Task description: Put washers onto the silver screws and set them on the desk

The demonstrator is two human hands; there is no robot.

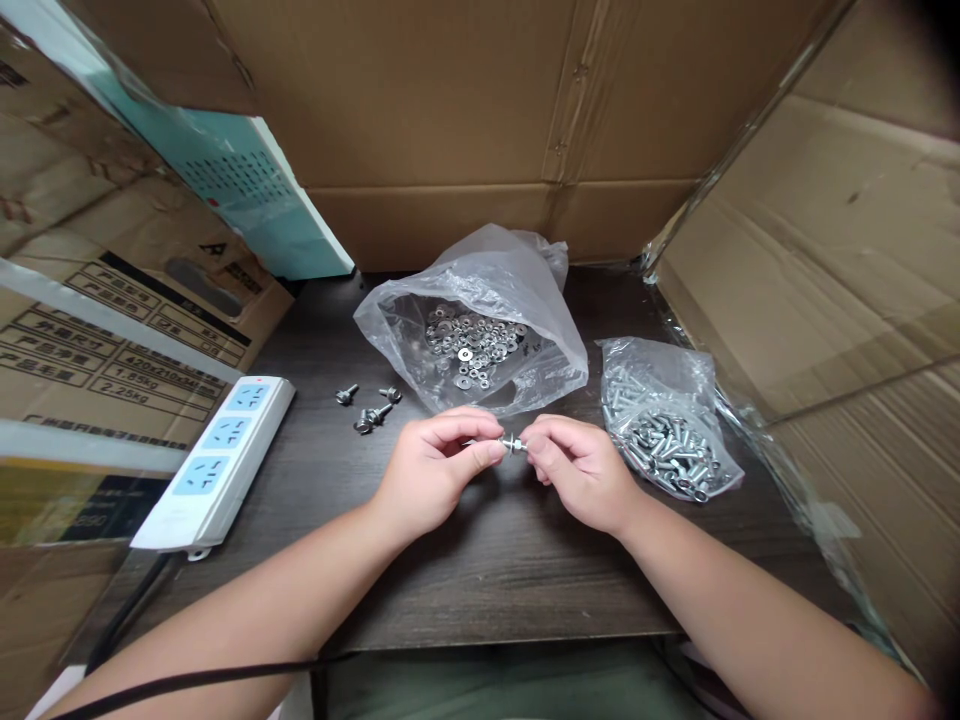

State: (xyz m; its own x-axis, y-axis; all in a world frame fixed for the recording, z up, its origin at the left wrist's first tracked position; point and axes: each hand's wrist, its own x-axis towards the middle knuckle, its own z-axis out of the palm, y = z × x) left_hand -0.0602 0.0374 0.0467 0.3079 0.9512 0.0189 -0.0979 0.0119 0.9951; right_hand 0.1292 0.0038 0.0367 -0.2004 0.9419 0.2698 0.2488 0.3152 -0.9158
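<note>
A small silver bolt [512,443] with a washer on it spans the gap between my hands, above the dark table. My left hand [442,462] pinches its left end between thumb and fingertips. On the other side, my right hand [574,460] grips the right end with thumb and bent fingers. A light metal piece, perhaps a nut, sits on the shank beside the washer; its exact kind is too small to tell. My fingers hide both ends of the bolt. Several bolts fitted with washers [373,415] lie on the table left of my left hand.
Behind my hands, an open clear plastic bag [525,275] holds loose washers and nuts [487,350]. Another bag of bolts [671,445] lies to the right. A white power strip [255,450] stands at left. Cardboard walls [450,110] enclose the dark table [480,590] on three sides.
</note>
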